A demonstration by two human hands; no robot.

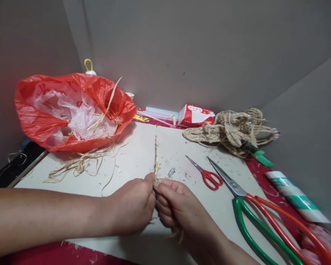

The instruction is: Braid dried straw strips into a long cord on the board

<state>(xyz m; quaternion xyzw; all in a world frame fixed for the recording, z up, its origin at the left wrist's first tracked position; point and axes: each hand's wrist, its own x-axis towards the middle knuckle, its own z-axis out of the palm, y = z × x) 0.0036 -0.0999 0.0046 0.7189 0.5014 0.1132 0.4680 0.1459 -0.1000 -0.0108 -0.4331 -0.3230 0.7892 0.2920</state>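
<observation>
A thin braid of pale straw (156, 154) runs straight toward me down the middle of the white board (138, 143). My left hand (135, 204) is closed round its near end, thumb on top. Right beside it, touching, my right hand (176, 202) pinches the straw strands between thumb and forefinger, the other fingers curled in. Loose strand ends (179, 235) poke out below the hands. The fingers partly hide where the braid meets the strands.
A red plastic bag (57, 132) stands back left, with loose straw (79, 165) before it. To the right lie small red-handled scissors (211, 179), large shears (237, 187) and a white-green tube (295, 197). Behind are a tissue pack (194, 117) and a woven straw bundle (228, 129).
</observation>
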